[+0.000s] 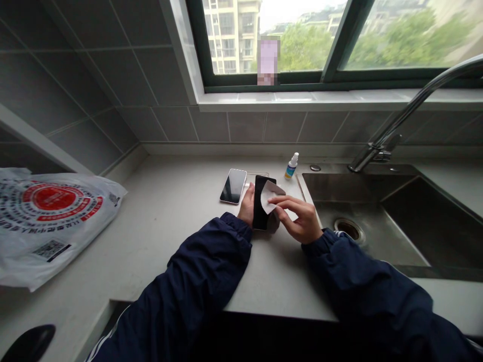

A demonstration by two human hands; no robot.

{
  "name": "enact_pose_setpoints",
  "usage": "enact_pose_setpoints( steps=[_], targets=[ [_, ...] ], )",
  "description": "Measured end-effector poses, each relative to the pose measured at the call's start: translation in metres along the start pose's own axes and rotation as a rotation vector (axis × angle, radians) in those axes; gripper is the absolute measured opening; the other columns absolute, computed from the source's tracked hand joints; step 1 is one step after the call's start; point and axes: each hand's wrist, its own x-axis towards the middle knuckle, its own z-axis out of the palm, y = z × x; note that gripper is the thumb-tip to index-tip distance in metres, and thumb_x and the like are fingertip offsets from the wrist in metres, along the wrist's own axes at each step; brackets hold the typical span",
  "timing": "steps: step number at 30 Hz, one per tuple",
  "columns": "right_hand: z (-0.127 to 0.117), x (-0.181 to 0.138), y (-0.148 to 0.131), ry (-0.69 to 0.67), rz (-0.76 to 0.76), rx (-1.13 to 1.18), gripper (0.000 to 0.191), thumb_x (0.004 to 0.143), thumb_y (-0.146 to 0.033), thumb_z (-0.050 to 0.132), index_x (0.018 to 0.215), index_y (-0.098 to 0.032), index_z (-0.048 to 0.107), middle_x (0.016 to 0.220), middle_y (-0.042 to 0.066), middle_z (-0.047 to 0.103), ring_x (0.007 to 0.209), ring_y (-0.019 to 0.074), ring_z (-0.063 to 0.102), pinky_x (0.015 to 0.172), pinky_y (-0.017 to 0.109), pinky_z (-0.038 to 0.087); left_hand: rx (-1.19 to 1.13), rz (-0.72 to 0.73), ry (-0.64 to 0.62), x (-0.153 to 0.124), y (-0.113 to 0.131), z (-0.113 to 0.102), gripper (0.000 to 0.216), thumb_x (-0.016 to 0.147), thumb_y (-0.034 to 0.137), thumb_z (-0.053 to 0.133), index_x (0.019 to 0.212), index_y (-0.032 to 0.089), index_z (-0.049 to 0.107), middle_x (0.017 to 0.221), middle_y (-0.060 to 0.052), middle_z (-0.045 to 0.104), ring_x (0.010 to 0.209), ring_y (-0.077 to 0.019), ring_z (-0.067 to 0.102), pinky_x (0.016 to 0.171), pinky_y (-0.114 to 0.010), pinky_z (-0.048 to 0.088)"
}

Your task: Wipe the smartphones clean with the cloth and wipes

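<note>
My left hand [247,205] grips the left side of a black smartphone [260,216], its dark face turned up toward me. Between the fingers of my right hand [300,217] is a pale grey cleaning cloth [267,195] with a zigzag edge, which covers the upper right part of the phone. A second smartphone [233,186] with a light frame lies on the counter to the left. Behind my right hand stands a small spray bottle [292,166] with a white top and a blue and yellow label.
The steel sink [381,211] with a curved faucet [400,113] is close to my right arm. A white plastic bag [56,221] with red print sits on the counter [151,241] at left. The tiled wall and window are at the back.
</note>
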Motion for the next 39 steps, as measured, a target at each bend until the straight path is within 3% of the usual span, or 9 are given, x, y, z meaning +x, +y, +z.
enact_pose_setpoints(
  steps=[5, 10, 14, 18, 22, 27, 31, 35, 39],
  targets=[
    [0.005, -0.004, -0.006, -0.137, -0.041, 0.014, 0.017, 0.095, -0.028, 0.059, 0.09, -0.025, 0.075, 0.114, 0.009, 0.078, 0.104, 0.0249, 0.073, 0.09, 0.04, 0.059, 0.07, -0.003, -0.038, 0.004, 0.0, -0.01, 0.074, 0.096, 0.069, 0.031, 0.11, 0.007, 0.069, 0.099, -0.017, 0.073, 0.092, -0.0255, 0.071, 0.093, -0.036, 0.053],
    [0.007, -0.004, 0.0, -0.063, -0.104, -0.081, 0.019, 0.097, -0.025, 0.057, 0.105, -0.025, 0.074, 0.118, 0.011, 0.075, 0.109, 0.0241, 0.071, 0.095, 0.043, 0.059, 0.052, 0.009, -0.083, 0.004, 0.001, -0.015, 0.075, 0.096, 0.07, 0.029, 0.116, 0.008, 0.067, 0.102, -0.017, 0.073, 0.103, -0.0296, 0.07, 0.095, -0.041, 0.053],
    [0.011, -0.003, 0.009, -0.202, -0.18, -0.213, 0.034, 0.097, -0.022, 0.056, 0.129, -0.02, 0.067, 0.144, 0.015, 0.061, 0.139, 0.0289, 0.053, 0.114, 0.051, 0.048, 0.041, -0.04, -0.056, 0.003, 0.001, -0.014, 0.077, 0.095, 0.072, 0.028, 0.114, 0.009, 0.068, 0.097, -0.016, 0.073, 0.104, -0.0296, 0.07, 0.096, -0.041, 0.053],
    [0.011, -0.002, 0.017, -0.342, -0.192, -0.317, 0.053, 0.098, -0.028, 0.056, 0.15, -0.021, 0.05, 0.159, 0.014, 0.044, 0.151, 0.0326, 0.035, 0.12, 0.058, 0.037, 0.024, -0.09, -0.058, 0.005, 0.001, -0.013, 0.083, 0.093, 0.075, 0.028, 0.126, 0.008, 0.064, 0.101, -0.018, 0.073, 0.106, -0.0315, 0.07, 0.099, -0.043, 0.052],
    [0.006, 0.0, 0.025, -0.328, -0.163, -0.376, 0.061, 0.1, -0.037, 0.056, 0.157, -0.023, 0.039, 0.163, 0.013, 0.037, 0.154, 0.0337, 0.027, 0.122, 0.06, 0.033, 0.028, -0.136, -0.09, 0.008, 0.001, -0.017, 0.079, 0.095, 0.074, 0.031, 0.141, 0.014, 0.055, 0.114, -0.016, 0.072, 0.112, -0.0316, 0.069, 0.103, -0.044, 0.05],
    [0.0, 0.004, 0.033, -0.233, -0.128, -0.43, 0.063, 0.102, -0.04, 0.051, 0.16, -0.023, 0.033, 0.166, 0.012, 0.031, 0.155, 0.0325, 0.024, 0.124, 0.059, 0.03, 0.073, -0.179, -0.134, 0.01, -0.002, -0.022, 0.08, 0.094, 0.076, 0.028, 0.141, 0.017, 0.057, 0.114, -0.014, 0.073, 0.115, -0.0324, 0.067, 0.101, -0.042, 0.051],
    [0.002, 0.004, 0.032, -0.247, -0.107, -0.435, 0.066, 0.102, -0.042, 0.051, 0.161, -0.023, 0.031, 0.165, 0.013, 0.032, 0.155, 0.0331, 0.022, 0.124, 0.06, 0.029, 0.081, -0.167, -0.116, 0.008, -0.003, -0.018, 0.079, 0.097, 0.072, 0.024, 0.138, 0.015, 0.059, 0.111, -0.015, 0.074, 0.114, -0.032, 0.068, 0.101, -0.042, 0.05],
    [0.006, 0.003, 0.023, -0.351, -0.158, -0.369, 0.064, 0.101, -0.043, 0.053, 0.159, -0.024, 0.035, 0.162, 0.011, 0.039, 0.154, 0.0325, 0.027, 0.123, 0.06, 0.031, 0.033, -0.11, -0.048, 0.004, -0.001, -0.008, 0.084, 0.098, 0.071, 0.014, 0.137, 0.012, 0.058, 0.11, -0.018, 0.073, 0.114, -0.0309, 0.068, 0.103, -0.044, 0.05],
    [0.006, 0.003, 0.011, -0.431, -0.223, -0.318, 0.065, 0.098, -0.043, 0.059, 0.156, -0.02, 0.041, 0.158, 0.014, 0.044, 0.151, 0.0323, 0.033, 0.122, 0.057, 0.034, 0.052, -0.143, -0.062, 0.002, -0.001, -0.01, 0.103, 0.088, 0.084, 0.011, 0.128, 0.005, 0.064, 0.106, -0.023, 0.073, 0.112, -0.0345, 0.069, 0.101, -0.047, 0.052]
  ],
)
